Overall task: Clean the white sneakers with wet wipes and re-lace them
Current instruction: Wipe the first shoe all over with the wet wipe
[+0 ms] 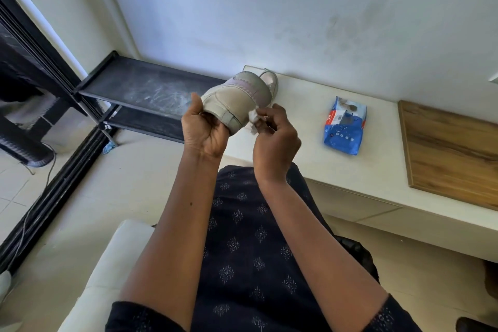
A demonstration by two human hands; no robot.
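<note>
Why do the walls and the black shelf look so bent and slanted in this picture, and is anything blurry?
In the head view, the wide-angle lens bows straight lines, so the black shelf and white ledge slant toward the edges. Soft, even daylight gives no harsh glare. The sneaker, wipe and both hands, left and right, look slightly soft, and the print on the blue wipes pack is unreadable.

The person is wearing a dark navy fabric garment (253, 245) printed with small pale diamond-shaped motifs, its short sleeves (140, 315) ending above the elbows. Both forearms are showing bare, with no watch or rings.
</note>
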